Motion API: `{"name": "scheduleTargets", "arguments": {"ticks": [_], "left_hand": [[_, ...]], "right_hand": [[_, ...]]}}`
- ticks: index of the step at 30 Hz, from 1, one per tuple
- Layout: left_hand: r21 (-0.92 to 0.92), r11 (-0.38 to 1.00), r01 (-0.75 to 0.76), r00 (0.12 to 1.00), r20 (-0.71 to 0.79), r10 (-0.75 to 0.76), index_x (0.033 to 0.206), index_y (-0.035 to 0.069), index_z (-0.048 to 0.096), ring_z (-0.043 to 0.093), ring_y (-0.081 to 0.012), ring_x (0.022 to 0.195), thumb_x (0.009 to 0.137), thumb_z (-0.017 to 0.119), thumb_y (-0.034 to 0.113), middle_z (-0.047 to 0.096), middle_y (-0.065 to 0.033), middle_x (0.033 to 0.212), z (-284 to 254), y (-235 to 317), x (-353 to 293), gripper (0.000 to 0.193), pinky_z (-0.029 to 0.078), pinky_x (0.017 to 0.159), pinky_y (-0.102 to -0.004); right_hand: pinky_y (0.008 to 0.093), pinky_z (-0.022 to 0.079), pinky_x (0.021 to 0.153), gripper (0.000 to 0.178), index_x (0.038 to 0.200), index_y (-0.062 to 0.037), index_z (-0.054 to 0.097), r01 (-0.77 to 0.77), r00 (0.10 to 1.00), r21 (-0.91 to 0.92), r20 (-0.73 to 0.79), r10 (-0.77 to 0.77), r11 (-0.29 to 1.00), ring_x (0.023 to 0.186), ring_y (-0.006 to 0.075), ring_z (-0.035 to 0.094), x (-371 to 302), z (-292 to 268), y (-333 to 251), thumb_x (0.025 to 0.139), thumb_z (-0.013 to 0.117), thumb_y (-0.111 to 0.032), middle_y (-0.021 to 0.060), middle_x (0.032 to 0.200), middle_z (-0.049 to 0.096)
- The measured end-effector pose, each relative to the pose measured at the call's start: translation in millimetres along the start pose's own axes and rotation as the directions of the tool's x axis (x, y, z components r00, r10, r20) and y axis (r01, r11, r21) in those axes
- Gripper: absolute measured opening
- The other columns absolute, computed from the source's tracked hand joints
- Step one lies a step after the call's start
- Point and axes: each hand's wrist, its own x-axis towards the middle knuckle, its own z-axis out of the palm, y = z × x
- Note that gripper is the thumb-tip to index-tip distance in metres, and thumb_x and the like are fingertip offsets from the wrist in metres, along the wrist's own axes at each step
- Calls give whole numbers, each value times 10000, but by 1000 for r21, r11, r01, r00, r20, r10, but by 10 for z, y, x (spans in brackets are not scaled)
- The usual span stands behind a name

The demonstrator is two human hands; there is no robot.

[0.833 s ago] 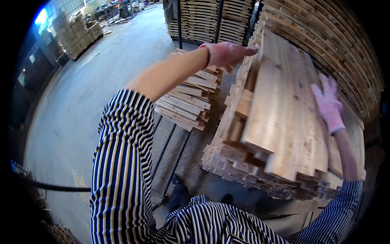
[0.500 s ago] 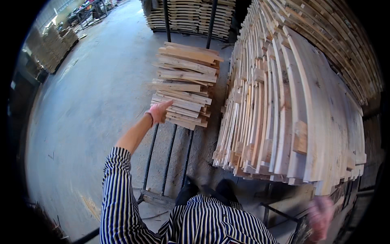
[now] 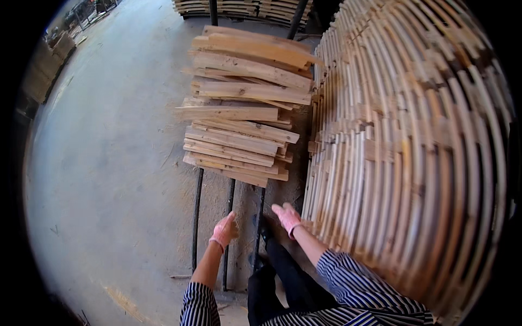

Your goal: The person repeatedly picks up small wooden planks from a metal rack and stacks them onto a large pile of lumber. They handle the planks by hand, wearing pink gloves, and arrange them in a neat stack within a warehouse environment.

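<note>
Both hands wear pink gloves, and neither has anything visible in it. My left hand point(image 3: 224, 229) hangs over the dark metal bars point(image 3: 229, 204), in front of a pile of short wooden boards point(image 3: 239, 112). Its fingers are loosely extended and point away from me. My right hand point(image 3: 287, 217) is held out beside the near end of a tall stack of long boards point(image 3: 402, 163), with its fingers apart. A gap separates both hands from the short boards, which lie crosswise on the bars in uneven layers.
The tall stack fills the right side, with small wooden blocks between its layers. Another board stack point(image 3: 244, 8) stands at the far end, behind upright dark posts point(image 3: 213, 12). Concrete floor point(image 3: 109, 163) stretches along the left, with sawdust point(image 3: 124, 302) near the lower edge. My legs are between the bars and the tall stack.
My left hand has drawn back from the near end of the short boards. My right hand has come from the lower right to the front. The view has shifted closer to the pile.
</note>
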Motion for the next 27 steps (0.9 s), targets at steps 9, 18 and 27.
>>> {"name": "scheduleTargets", "arguments": {"ticks": [9, 18, 27], "left_hand": [[-235, 953, -190, 966, -220, 138, 1061, 152, 553, 589, -309, 1010, 974, 539, 544, 591, -60, 1010, -470, 287, 1920, 402, 470, 934, -498], [-306, 887, -345, 873, -452, 183, 1484, 53, 347, 471, -375, 1331, 921, 593, 614, 447, -232, 1478, -66, 566, 2269, 833, 404, 1075, -489], [454, 891, -20, 508, -763, 400, 926, 40, 650, 555, -79, 652, 879, 658, 639, 570, 30, 705, -1201, 371, 1101, 601, 440, 593, -270]], "right_hand": [[349, 435, 1049, 1360, 1515, 103, 228, -264, 960, -96, 70, 271, 960, 1308, 315, 533, 3360, 224, -213, 679, 533, -924, 281, 1409, 524], [385, 229, 1219, 1388, 1483, 117, 301, -263, 964, 99, -21, 266, 960, 1459, 371, 317, 2913, 686, -168, 611, 623, -914, 280, 1533, 374], [475, 365, 1100, 965, 1367, 10, 518, -76, 981, -552, 107, 160, 830, 1341, 394, 434, 1752, 1478, -46, 727, 754, -672, 236, 1454, 459]]}}
